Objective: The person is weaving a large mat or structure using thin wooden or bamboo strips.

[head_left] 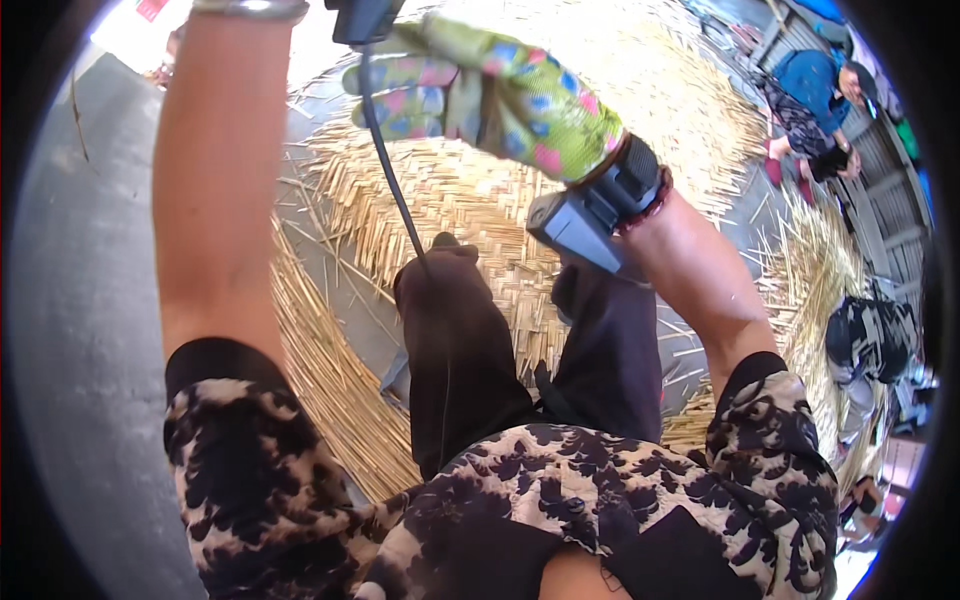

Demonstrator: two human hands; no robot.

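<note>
Gloved right hand above a woven straw mat, a cable crossing its fingertips

The right hand [530, 105], in a green glove with pink and blue blotches, reaches across from the right with its fingers toward the left. The fingers look extended rather than clenched, yet blur and overlap hide their tips, so I cannot tell whether they grasp anything. A dark cable [385, 160] hangs from a dark block [365, 20] at the top edge and passes in front of those fingers; whether it touches them is unclear. A black strap [620, 185] and a grey device [575, 235] sit at the right wrist. The left forearm [220, 170] rises to a shiny metal band [250, 8], and the left hand lies beyond the upper edge, its state unseen.

The woven mat [510, 230] lies below the right hand, the nearer one in sight, on the floor in front of the person. It stretches away from the feet, crosswise to the gloved fingers; its far part fades into glare, so its long axis is uncertain. Its flat strips are pale gold, interlaced in short stepped blocks, with ragged ends along the left edge.

Farther out, long loose strips [330, 370] lie beside the left leg, grey floor [90, 300] spreads to the left, and a co-worker in blue [815, 95] sits at upper right
</note>
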